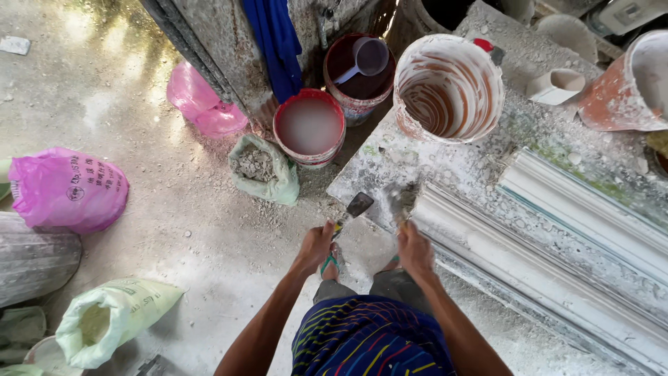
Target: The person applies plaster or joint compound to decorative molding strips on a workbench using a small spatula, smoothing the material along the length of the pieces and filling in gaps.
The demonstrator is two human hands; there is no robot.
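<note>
The left hand's (316, 245) fingers (327, 233) were curled shut around the handle of a small scraper (358, 205), its dark blade raised over the floor just off the desk (487, 167) corner. The right hand's (415, 247) fingers (407, 233) were closed on a second tool (398, 205), its blade resting at the near end of the white plaster moulding (529, 271) lying along the desk. Judging by this, clean work called for a flat blade and light strokes along the profile. A streaked bucket (449, 87) stood beyond, well apart.
</note>
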